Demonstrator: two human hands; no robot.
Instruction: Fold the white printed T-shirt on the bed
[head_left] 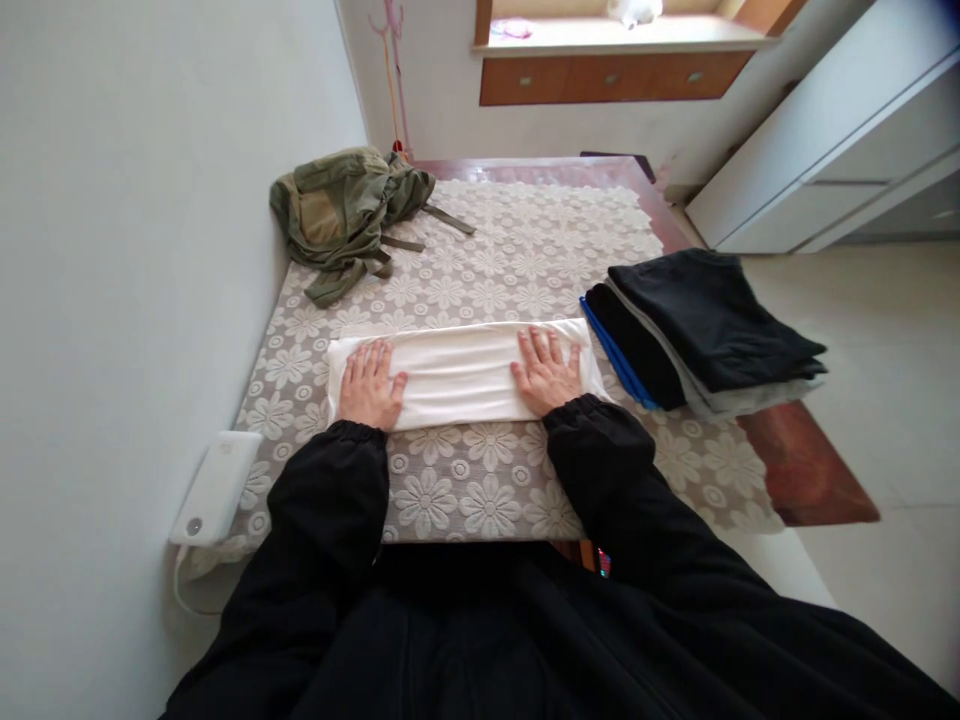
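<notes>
On lace tablecloth [480,490]: both hands flat on folded white cloth [461,375].

Plain white wall [135,250], pale tiled floor [885,400], wooden drawers [607,78] under bright sill, white cabinet [832,150]

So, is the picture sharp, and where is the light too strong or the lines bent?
Head view: hands and white cloth are sharp; the window sill is overexposed; the cabinet edges lean from wide-angle distortion.
</notes>
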